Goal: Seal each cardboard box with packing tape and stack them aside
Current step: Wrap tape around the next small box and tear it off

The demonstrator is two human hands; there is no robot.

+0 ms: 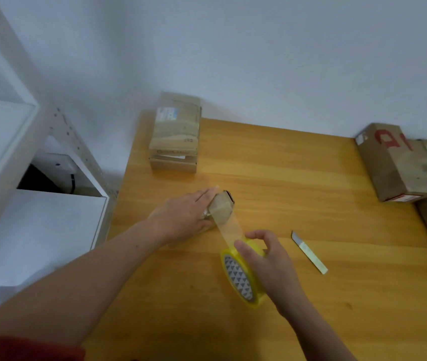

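Observation:
A small cardboard box (pixel 222 207) lies on the wooden table (pixel 311 204), mostly hidden under my left hand (pixel 183 217), which presses down on it. A strip of clear tape (pixel 229 231) runs from the box's top to a yellow-cored tape roll (pixel 241 278). My right hand (pixel 267 259) grips that roll from above, just near the box.
A stack of two taped boxes (pixel 174 132) stands at the table's far left edge by the wall. More cardboard boxes (pixel 400 162) lie at the far right. A cutter blade (pixel 309 252) lies right of the roll. A white shelf unit (pixel 25 178) stands to the left.

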